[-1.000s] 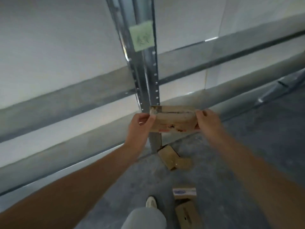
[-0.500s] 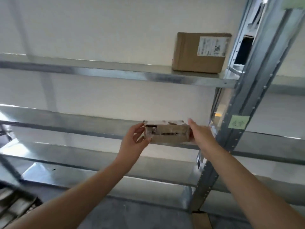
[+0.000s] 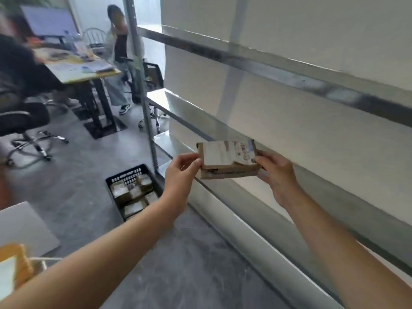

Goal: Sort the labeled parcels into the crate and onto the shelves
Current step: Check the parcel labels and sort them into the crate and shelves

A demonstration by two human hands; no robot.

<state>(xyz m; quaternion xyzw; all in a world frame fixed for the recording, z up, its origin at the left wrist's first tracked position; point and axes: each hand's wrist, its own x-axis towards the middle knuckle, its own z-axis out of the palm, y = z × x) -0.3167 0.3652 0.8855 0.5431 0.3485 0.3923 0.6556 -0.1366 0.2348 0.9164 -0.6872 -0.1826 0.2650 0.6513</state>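
Presently, a small cardboard parcel [image 3: 227,160] was held in the air between both hands, with its label [image 3: 242,150] facing up. Left hand [image 3: 180,175] pinched one end, its fingers [image 3: 189,159] curled on the edge. Right hand [image 3: 277,177] gripped the opposite end, its fingers [image 3: 262,162] curled round it. The crate [image 3: 126,175], already holding parcels, sat on the floor below and left of the left fingers. The shelves [image 3: 312,83] ran just beyond the right fingers.

Judgement: the step was reading the label. It would be best done with the printed face level, fingertips off the barcode, and both ends supported until the destination was certain.
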